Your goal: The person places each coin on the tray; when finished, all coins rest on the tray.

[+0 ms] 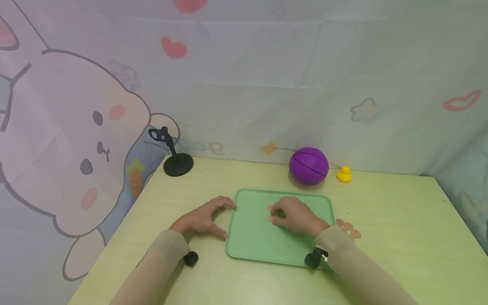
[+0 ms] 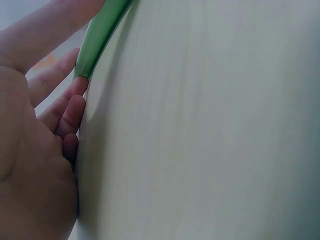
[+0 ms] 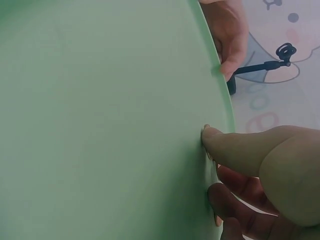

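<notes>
A green tray (image 1: 259, 245) lies on the table. My left hand (image 1: 203, 218) is at its left rim, thumb and fingers spread wide, the fingertips touching the edge. In the left wrist view a finger of the left hand (image 2: 40, 115) meets the green rim. Over the tray's middle, my right hand (image 1: 295, 214) has bent fingers and pinches low at small copper-coloured coins. One coin (image 1: 270, 218) shows by the thumb and another coin (image 1: 270, 208) by the fingers. In the right wrist view the thumb presses a coin (image 3: 204, 136); another coin (image 3: 218, 220) shows under the fingers, partly hidden.
Several more copper-coloured coins (image 1: 348, 226) lie on the table just right of the tray, partly behind the right wrist. Behind the tray are a purple ball (image 1: 309, 166) and a yellow rubber duck (image 1: 344, 174). A black stand (image 1: 178, 164) is at the back left.
</notes>
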Tool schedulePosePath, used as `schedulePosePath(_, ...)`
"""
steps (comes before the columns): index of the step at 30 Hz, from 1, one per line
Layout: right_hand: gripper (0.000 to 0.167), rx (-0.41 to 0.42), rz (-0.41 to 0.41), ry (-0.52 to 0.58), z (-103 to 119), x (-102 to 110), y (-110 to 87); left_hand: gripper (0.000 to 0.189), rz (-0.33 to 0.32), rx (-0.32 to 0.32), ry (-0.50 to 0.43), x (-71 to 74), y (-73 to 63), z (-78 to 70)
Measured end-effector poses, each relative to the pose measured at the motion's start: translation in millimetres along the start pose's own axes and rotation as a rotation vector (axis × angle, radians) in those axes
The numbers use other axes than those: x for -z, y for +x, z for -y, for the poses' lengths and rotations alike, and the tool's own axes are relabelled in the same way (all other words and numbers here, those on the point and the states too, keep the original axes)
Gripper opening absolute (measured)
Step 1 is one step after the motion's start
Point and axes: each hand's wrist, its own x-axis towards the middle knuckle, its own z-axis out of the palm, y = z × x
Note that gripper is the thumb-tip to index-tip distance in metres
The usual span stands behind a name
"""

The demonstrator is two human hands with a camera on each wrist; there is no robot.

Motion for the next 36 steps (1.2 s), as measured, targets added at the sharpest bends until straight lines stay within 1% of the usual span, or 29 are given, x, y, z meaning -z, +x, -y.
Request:
schedulePosePath(5,0.011,0.002,-0.004,-0.006,0,0,-0.3,0.081,-0.002,0.008,-0.005,-0.1,0.0,-0.7)
schedulePosePath(8,0.016,0.001,-0.005,0.003,-1,3,-3.4,0.082,-0.001,0.003,-0.004,-0.7,0.5,-0.8)
schedulePosePath(12,0.021,-0.021,-0.016,0.023,-8,13,-12.2,0.08,-0.001,-0.002,0.006,-1.7,1.0,-0.6)
schedulePosePath(15,0.018,-0.04,-0.03,0.042,-17,24,-20.0,0.08,-0.004,0.004,0.011,-1.5,0.6,-0.7)
schedulePosePath(19,0.016,-0.073,-0.044,0.07,-33,39,-32.1,0.08,-0.009,0.016,0.014,-0.6,-0.7,-1.0)
schedulePosePath(23,0.019,-0.124,-0.049,0.076,-48,55,-47.9,0.08,-0.007,0.026,0.001,-0.6,-1.5,-2.0)
schedulePosePath(27,0.022,-0.155,-0.048,0.066,-62,68,-64.7,0.081,-0.001,0.016,-0.006,-0.2,-1.0,-3.1)
schedulePosePath(31,0.021,-0.17,-0.052,0.039,-76,76,-80.1,0.081,0.0,0.01,0.001,0.2,-0.7,-2.3)
schedulePosePath(36,0.019,-0.179,-0.052,0.009,-90,83,-95.9,0.082,0.003,0.042,0.004,0.2,-0.4,0.1)
